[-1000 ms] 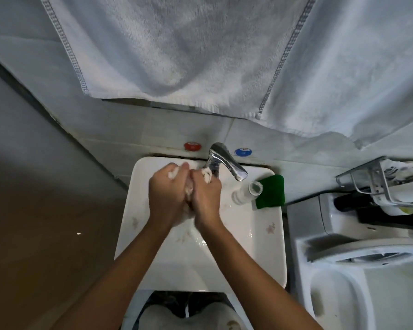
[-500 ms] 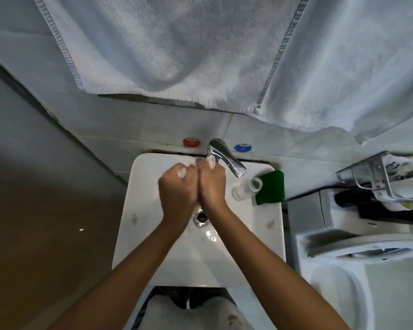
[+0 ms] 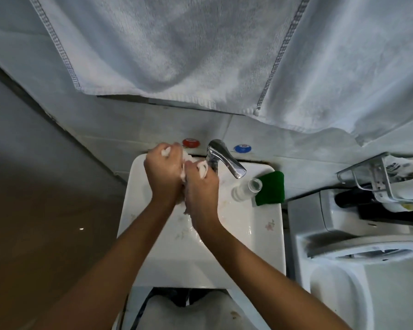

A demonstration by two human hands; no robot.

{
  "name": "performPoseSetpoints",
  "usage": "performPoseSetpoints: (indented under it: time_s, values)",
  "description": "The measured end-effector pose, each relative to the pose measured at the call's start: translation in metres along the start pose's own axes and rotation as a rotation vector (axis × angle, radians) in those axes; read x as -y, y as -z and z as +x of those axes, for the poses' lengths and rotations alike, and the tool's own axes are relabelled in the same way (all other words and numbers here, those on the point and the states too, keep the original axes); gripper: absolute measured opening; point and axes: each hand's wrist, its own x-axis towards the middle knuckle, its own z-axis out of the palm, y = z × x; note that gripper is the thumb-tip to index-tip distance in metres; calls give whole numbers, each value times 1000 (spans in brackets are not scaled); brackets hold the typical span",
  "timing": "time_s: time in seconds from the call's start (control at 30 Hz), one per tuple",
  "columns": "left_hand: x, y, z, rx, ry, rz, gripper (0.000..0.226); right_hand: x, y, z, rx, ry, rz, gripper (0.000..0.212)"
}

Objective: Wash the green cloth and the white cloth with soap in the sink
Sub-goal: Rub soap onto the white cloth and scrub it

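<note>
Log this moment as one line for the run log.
step: scrubbing white cloth | hands: left, right both grip it | green cloth: on sink rim

Left hand, right hand clenched together

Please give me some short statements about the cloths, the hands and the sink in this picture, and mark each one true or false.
1. Both hands, left hand and right hand, grip the white cloth. True.
2. The green cloth lies in the basin. False: it sits on the rim of the sink, at the right rear corner.
3. A bottle lies beside the green cloth. True.
4. The hands are right of the tap. False: they are left of it.
</note>
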Motion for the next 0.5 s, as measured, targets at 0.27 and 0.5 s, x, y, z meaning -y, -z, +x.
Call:
performPoseSetpoints:
  time_s: [0.27,0.5]
  values:
    - [-15,-4,-22,35,-88,13,38,15,3,6,-109,-5,99,21]
    - [-9,-3,-44,70,-135,77,33,17,5,21,-121,-33,42,20]
